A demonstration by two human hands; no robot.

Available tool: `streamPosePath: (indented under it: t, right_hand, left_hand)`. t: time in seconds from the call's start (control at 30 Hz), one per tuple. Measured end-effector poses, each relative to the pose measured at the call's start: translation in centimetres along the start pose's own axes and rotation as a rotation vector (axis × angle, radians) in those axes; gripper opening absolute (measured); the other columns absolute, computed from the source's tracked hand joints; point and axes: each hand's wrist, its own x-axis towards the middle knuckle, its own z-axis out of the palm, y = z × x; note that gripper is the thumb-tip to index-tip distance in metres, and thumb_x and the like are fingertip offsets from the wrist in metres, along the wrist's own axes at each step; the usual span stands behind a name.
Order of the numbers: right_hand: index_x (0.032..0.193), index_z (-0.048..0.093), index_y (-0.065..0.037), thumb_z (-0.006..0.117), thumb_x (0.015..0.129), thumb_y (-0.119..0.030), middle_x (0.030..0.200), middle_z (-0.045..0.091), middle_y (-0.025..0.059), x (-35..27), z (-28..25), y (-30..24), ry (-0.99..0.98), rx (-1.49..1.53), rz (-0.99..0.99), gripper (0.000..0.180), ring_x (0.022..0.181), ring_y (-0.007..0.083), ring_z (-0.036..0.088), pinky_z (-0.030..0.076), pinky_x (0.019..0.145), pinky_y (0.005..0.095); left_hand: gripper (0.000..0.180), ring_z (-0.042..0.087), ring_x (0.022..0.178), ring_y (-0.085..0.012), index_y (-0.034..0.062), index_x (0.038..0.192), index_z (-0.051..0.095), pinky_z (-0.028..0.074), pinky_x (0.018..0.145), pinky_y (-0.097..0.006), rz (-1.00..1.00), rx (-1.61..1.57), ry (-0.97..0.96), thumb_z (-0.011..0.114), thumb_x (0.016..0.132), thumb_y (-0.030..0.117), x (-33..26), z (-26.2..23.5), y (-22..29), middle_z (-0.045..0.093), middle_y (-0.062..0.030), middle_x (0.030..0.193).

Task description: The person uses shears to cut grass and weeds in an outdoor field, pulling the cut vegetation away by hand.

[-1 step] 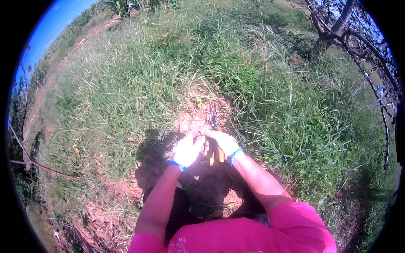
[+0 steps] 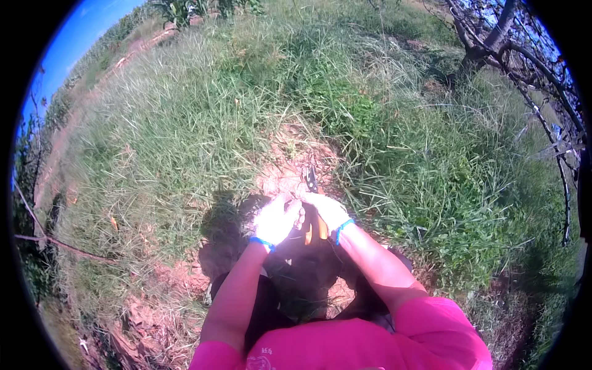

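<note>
Both my hands wear white gloves with blue cuffs, overexposed in the sun. My right hand (image 2: pixel 328 209) is closed around pruning shears (image 2: pixel 312 180). Their dark blades point away from me past the fingers, and the orange-yellow handles stick out toward me below the palm. Close beside it, my left hand (image 2: pixel 275 220) has its fingers bent together, with the tips meeting those of the right hand. What lies between the fingertips, if anything, is lost in the glare. Under the hands is a patch of bare reddish soil (image 2: pixel 290 166).
Tall grass (image 2: pixel 166 123) surrounds the soil patch, with leafy green weeds (image 2: pixel 456 216) on the right. A tree trunk (image 2: pixel 487 46) with bare branches rises at the far right. At the left edge a thin reddish stem (image 2: pixel 74 246) reaches in. My shadow covers the ground below the hands.
My left hand has shifted very slightly toward the right and nearer to me. My right hand and the shears stay in nearly the same place.
</note>
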Motion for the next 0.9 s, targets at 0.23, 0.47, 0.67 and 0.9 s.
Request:
streamPosePath:
  t: [0.23,0.47,0.67,0.9]
  right_hand:
    - [0.087,0.062,-0.008,0.067,0.087,-0.033,0.071,0.057,0.0032,1.0,0.9,2.2,0.088,-0.473,-0.028,0.026,0.06,0.0149,0.056,0.047,0.056,0.0288]
    - [0.087,0.063,-0.007,0.067,0.087,-0.032,0.071,0.056,0.0006,2.2,-0.1,3.2,0.084,-0.534,-0.087,0.025,0.062,0.0123,0.052,0.044,0.057,0.0276]
    - [0.086,0.062,-0.008,0.069,0.086,-0.033,0.071,0.055,-0.001,2.8,-0.1,2.7,0.108,-0.482,-0.09,0.026,0.065,0.0117,0.05,0.041,0.059,0.0275]
    - [0.084,0.063,-0.004,0.07,0.085,-0.033,0.07,0.059,0.0024,1.3,-0.5,1.9,0.197,-0.466,-0.111,0.03,0.062,0.0144,0.054,0.045,0.058,0.0301]
  left_hand:
    - [0.025,0.065,0.076,-0.0385,0.0025,0.094,0.061,0.053,0.067,-0.049,0.253,0.521,0.101,0.055,0.085,0.025,-1.0,2.6,-1.2,0.066,-0.0196,0.079]
    - [0.021,0.064,0.073,-0.0385,0.0049,0.093,0.06,0.052,0.064,-0.05,0.237,0.617,-0.013,0.055,0.082,0.022,-0.9,3.1,-1.9,0.064,-0.0183,0.082]
    - [0.02,0.064,0.074,-0.0387,0.0051,0.092,0.062,0.052,0.064,-0.05,0.19,0.525,-0.025,0.056,0.083,0.022,0.0,3.2,-1.1,0.065,-0.0194,0.082]
    - [0.019,0.064,0.077,-0.0393,0.0052,0.091,0.062,0.051,0.066,-0.049,0.17,0.422,-0.114,0.057,0.083,0.021,0.0,3.4,0.3,0.065,-0.019,0.083]
